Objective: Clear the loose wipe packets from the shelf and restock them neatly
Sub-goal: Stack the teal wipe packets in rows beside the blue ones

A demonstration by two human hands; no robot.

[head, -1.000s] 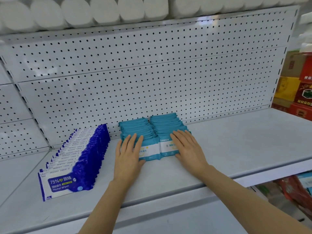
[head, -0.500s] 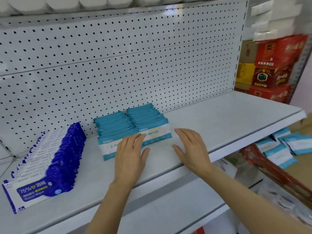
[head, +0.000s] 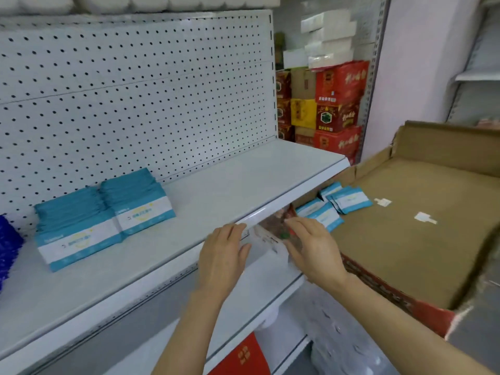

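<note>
Two neat rows of teal wipe packets [head: 105, 212] stand on the white shelf [head: 243, 182] against the pegboard. Several loose teal packets [head: 335, 204] lie in a large cardboard box [head: 422, 228] to the right, just past the shelf's end. My left hand [head: 223, 255] hovers at the shelf's front edge with straight fingers, holding nothing. My right hand [head: 313, 247] is beside it, fingers extended toward the loose packets, a little short of them and empty.
Dark blue wipe packets [head: 8, 244] show at the far left edge. Red and yellow cartons [head: 332, 109] are stacked behind the shelf end, white packs above them. A lower shelf [head: 257, 288] sits beneath my hands.
My view has swung right. Both hands have left the teal rows and moved right to the shelf's front edge, toward the box with the loose packets.
</note>
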